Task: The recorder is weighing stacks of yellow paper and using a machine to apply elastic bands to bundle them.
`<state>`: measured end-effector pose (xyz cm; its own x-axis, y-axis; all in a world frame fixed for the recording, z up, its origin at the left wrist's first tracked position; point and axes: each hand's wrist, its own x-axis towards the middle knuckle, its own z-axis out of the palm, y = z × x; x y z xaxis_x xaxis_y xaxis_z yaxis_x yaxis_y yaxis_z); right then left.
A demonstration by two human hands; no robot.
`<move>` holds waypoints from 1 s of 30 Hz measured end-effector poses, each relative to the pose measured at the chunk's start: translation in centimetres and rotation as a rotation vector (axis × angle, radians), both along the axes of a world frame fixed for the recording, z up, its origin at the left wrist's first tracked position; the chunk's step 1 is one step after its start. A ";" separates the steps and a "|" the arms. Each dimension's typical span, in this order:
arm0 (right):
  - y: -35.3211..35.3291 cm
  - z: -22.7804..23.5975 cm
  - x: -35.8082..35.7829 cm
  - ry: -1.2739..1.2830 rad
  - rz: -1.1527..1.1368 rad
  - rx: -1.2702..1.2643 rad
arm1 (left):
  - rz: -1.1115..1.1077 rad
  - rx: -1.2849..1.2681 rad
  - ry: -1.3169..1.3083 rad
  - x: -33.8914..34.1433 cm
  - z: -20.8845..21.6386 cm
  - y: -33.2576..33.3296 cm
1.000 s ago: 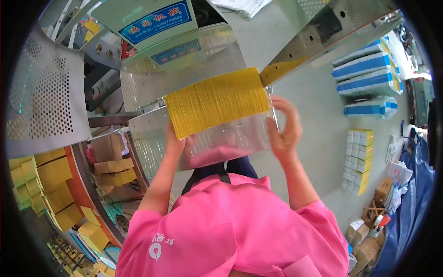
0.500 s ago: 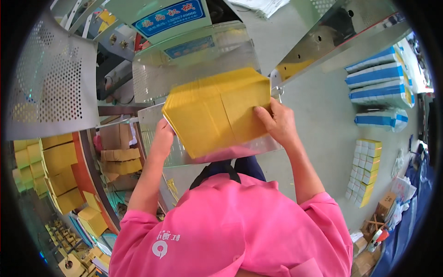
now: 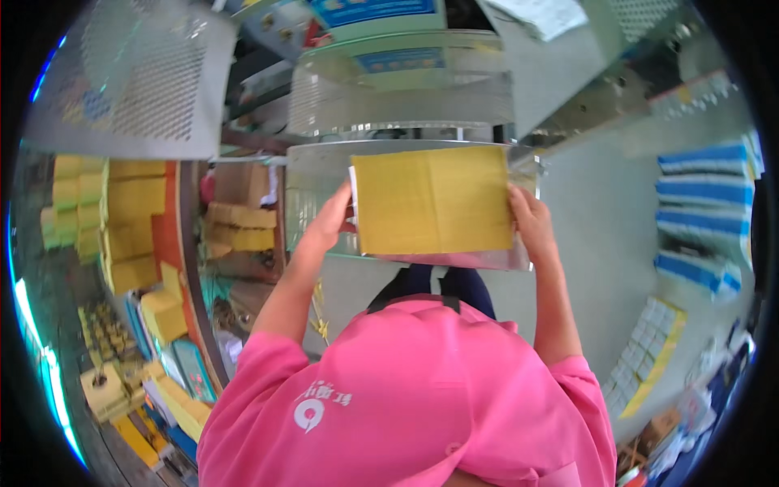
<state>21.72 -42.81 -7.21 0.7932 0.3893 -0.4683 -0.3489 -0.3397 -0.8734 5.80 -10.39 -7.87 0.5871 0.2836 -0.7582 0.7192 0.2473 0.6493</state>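
A squared stack of yellow paper envelopes [image 3: 434, 201], with a faint seam down its middle and a white strip along its left edge, lies level between my hands. My left hand [image 3: 331, 217] grips its left edge, the fingertips partly hidden. On the opposite edge my right hand [image 3: 529, 219] is closed, its fingers against the side of the stack. Beneath, a shiny metal tray [image 3: 316, 174] shows around the stack; I cannot tell whether the stack rests on it.
Beyond the tray stands a machine with a clear cover [image 3: 398, 89]. A perforated metal panel [image 3: 154, 89] is at the upper left. Yellow paper stacks [image 3: 142, 203] fill shelving at left. Blue-and-white bundles [image 3: 702, 195] and a row of white-and-yellow packs [image 3: 649, 357] sit on the floor at right.
The stack went from tilted and fanned to level and squared up. Both hands now hold its opposite sides; my right thumb has left its top face. The view has shifted.
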 end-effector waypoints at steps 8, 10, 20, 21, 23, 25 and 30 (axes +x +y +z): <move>-0.2 -2.4 0.2 -0.015 0.009 0.036 | 0.056 0.115 -0.116 -1.0 1.4 -1.8; -0.1 -2.3 0.4 -0.015 0.018 0.031 | 0.069 0.173 -0.131 -1.0 1.4 -2.1; 0.2 -1.7 0.0 0.003 -0.007 0.007 | 0.092 0.671 -0.294 -0.7 -1.6 -0.7; 0.1 -1.9 0.0 0.002 -0.005 0.005 | 0.097 0.702 -0.252 -0.5 -1.5 -0.8; -0.1 -2.6 -0.3 -0.041 -0.042 0.056 | 0.048 0.750 -0.211 0.4 -0.7 -1.7; -0.1 -2.5 -0.3 -0.047 -0.051 0.057 | -0.005 0.796 -0.172 0.8 -0.3 -2.0; 0.3 -1.7 -1.1 -0.089 -0.149 0.071 | 0.145 0.292 -0.144 0.5 0.6 -1.9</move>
<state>20.63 -42.50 -8.91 0.8818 0.2937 -0.3689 -0.3110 -0.2259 -0.9232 6.35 -12.30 -7.26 0.6201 0.5639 -0.5455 0.5861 0.1292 0.7999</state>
